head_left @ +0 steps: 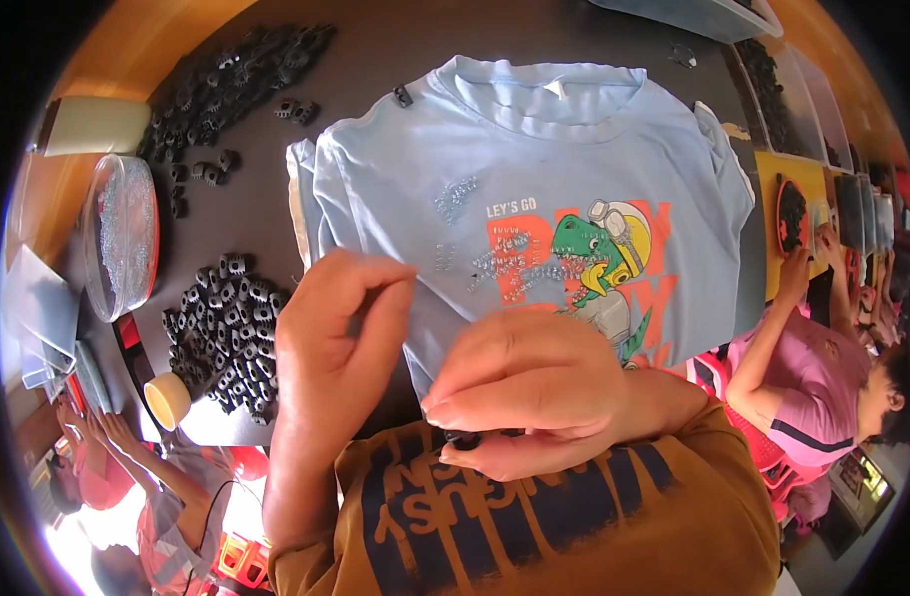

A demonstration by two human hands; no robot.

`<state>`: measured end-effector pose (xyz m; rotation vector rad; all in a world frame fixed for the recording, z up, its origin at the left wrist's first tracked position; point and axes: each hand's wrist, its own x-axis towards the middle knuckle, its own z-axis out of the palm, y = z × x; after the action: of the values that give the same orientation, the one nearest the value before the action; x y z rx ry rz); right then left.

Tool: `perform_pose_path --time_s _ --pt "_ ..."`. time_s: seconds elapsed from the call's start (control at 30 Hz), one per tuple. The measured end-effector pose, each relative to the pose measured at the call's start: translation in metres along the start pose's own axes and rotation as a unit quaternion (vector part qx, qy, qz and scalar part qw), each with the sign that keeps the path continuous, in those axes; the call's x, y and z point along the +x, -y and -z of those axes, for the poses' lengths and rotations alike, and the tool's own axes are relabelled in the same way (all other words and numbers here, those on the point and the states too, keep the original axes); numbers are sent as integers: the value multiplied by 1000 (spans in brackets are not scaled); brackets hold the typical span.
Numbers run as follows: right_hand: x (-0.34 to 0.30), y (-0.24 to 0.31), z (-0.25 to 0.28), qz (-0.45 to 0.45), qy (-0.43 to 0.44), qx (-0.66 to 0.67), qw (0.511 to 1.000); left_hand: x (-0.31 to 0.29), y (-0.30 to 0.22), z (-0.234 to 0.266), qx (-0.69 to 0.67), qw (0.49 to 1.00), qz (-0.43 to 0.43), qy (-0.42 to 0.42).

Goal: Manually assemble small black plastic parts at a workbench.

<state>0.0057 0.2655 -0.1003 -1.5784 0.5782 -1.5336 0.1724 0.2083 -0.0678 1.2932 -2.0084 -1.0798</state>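
Observation:
My right hand (539, 387) pinches a small black plastic clip (462, 437) between thumb and fingers, just above my brown shirt. Only part of the clip shows. To its left, my left hand (321, 328) is raised with thumb and forefinger pressed together; anything between those fingertips is too small to make out. Both hands are over the near edge of a light blue T-shirt (385, 179) with a dinosaur print, spread on the table. Tiny silvery pieces, like springs (458, 197), lie scattered on it. One black clip (403, 96) sits by its collar.
Left of the shirt is a heap of black clips (226, 338), with a larger pile (216, 94) farther back. A clear round tub (127, 238) holds silvery bits. A yellow cup (167, 400) stands near the table's edge. Co-workers sit at right (807, 387) and lower left (177, 507).

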Motion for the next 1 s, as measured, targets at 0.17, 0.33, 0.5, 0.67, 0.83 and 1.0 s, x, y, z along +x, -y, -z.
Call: perform_pose_path --time_s 0.17,0.33,0.5,0.67,0.83,1.0 --pt "1 9 -4 -41 -16 -30 999 31 8 -28 240 953 -179 -39" --pt "2 9 -1 -42 16 -8 999 38 13 -35 284 937 -201 -15" --pt "1 11 -2 -61 20 -4 998 39 18 -21 325 925 -197 -13" --pt "1 11 -3 -78 27 -7 997 36 18 -20 299 935 -193 10" --pt "1 12 -3 -87 28 -16 996 34 17 -14 318 934 -164 -4" --pt "2 11 -1 -78 14 -18 997 31 24 -15 322 933 -159 -22"
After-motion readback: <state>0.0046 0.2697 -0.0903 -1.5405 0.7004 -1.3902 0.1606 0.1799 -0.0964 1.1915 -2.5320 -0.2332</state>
